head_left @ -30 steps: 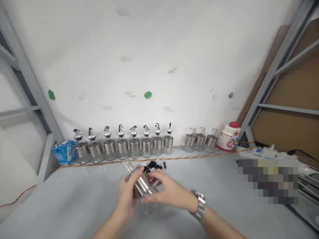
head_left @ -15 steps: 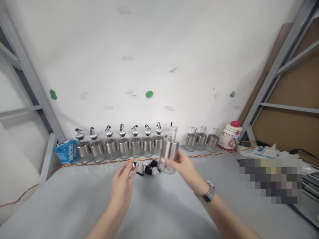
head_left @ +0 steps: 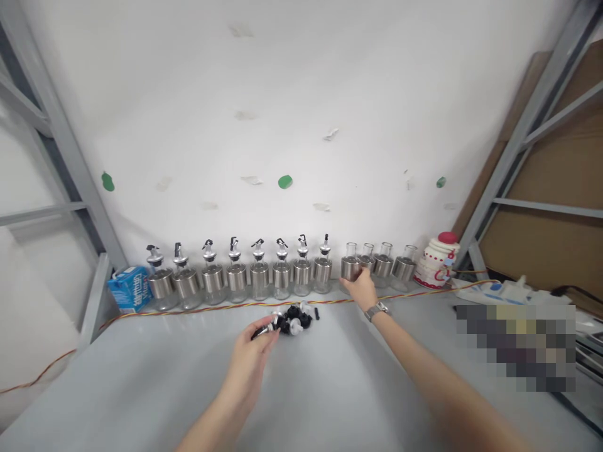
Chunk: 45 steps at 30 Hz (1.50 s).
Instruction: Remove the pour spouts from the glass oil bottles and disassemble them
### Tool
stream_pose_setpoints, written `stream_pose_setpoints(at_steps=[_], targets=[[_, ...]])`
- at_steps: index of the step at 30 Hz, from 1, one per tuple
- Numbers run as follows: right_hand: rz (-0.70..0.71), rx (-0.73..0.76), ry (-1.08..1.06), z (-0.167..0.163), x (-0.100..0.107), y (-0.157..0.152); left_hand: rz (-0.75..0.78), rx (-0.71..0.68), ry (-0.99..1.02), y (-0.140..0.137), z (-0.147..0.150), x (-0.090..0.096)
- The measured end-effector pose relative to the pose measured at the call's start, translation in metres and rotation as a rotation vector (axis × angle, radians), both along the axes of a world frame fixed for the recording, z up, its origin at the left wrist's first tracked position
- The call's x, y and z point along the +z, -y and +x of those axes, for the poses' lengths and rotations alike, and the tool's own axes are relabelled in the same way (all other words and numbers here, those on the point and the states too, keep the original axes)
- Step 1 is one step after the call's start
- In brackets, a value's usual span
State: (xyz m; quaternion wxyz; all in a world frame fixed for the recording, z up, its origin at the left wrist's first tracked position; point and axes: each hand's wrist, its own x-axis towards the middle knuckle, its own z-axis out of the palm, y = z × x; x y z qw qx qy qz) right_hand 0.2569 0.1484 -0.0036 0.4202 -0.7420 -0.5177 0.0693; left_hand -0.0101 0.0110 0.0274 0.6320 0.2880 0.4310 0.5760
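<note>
My left hand [head_left: 252,348] pinches a black-and-silver pour spout [head_left: 273,325] over the grey tabletop. Just beyond its fingertips lies a small heap of black, silver and clear stopper parts [head_left: 296,326]. Farther back, my right hand [head_left: 362,290] is closed round the lower part of an open-necked glass bottle [head_left: 350,269] with a steel band, upright near the wall. Three similar open bottles [head_left: 384,267] stand to its right. On its left runs a row of several banded bottles [head_left: 259,275] topped with silver-and-black pour spouts.
A blue carton [head_left: 129,290] ends the row on the left; a white-and-red jar [head_left: 436,260] stands at the right. A twisted red-yellow wire [head_left: 198,310] crosses the table before the bottles. A white power strip [head_left: 509,290] lies far right, beside a blurred-out patch.
My right hand has carried the glass bottle back and to the right, setting it beside the open ones. The left hand has shifted right to the heap, a pour spout in its fingers.
</note>
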Motion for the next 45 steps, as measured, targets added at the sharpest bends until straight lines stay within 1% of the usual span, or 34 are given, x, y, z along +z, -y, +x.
stream_pose_setpoints(at_steps=[4,7,10,13,18,21,24,27,30,34,37,39,41,44,45], targets=[[-0.042,-0.031,0.035,-0.007,-0.007,-0.008,-0.018,0.007,-0.024,-0.001,0.001,-0.002],[-0.062,-0.057,0.07,-0.011,-0.01,-0.01,-0.021,0.027,-0.024,0.001,0.003,0.002],[-0.078,-0.078,0.124,-0.013,-0.01,-0.01,-0.01,0.01,-0.026,0.003,0.003,0.005],[-0.098,-0.102,0.204,-0.013,-0.009,-0.004,-0.038,-0.001,-0.03,0.003,0.004,0.006],[-0.108,-0.181,0.378,-0.013,-0.006,0.014,-0.084,-0.018,-0.019,0.002,0.003,0.003],[-0.126,-0.181,0.457,-0.012,-0.005,0.019,-0.088,-0.026,-0.027,0.001,0.003,0.002],[-0.176,-0.132,0.495,-0.01,-0.004,0.016,-0.092,-0.039,-0.003,0.0,0.002,0.002],[-0.217,-0.076,0.504,-0.011,-0.003,0.009,-0.036,-0.134,0.068,0.0,0.002,0.003],[-0.238,-0.043,0.483,-0.014,-0.002,0.003,0.017,-0.215,0.082,0.001,0.004,0.003],[-0.234,-0.009,0.402,-0.016,0.005,0.002,-0.002,-0.18,0.058,0.001,0.006,0.004],[-0.18,0.024,0.308,-0.019,0.018,0.012,-0.024,-0.139,0.015,-0.001,0.007,0.005],[-0.117,0.062,0.23,-0.027,0.027,0.025,0.023,-0.127,-0.06,-0.002,0.007,0.005],[-0.056,0.147,0.136,-0.042,0.034,0.044,0.124,-0.078,-0.188,-0.002,0.007,0.003],[-0.025,0.347,0.006,-0.073,0.036,0.079,0.327,0.046,-0.48,0.001,0.006,-0.003],[-0.031,0.446,-0.057,-0.084,0.035,0.09,0.397,0.071,-0.582,0.003,0.005,-0.005]])
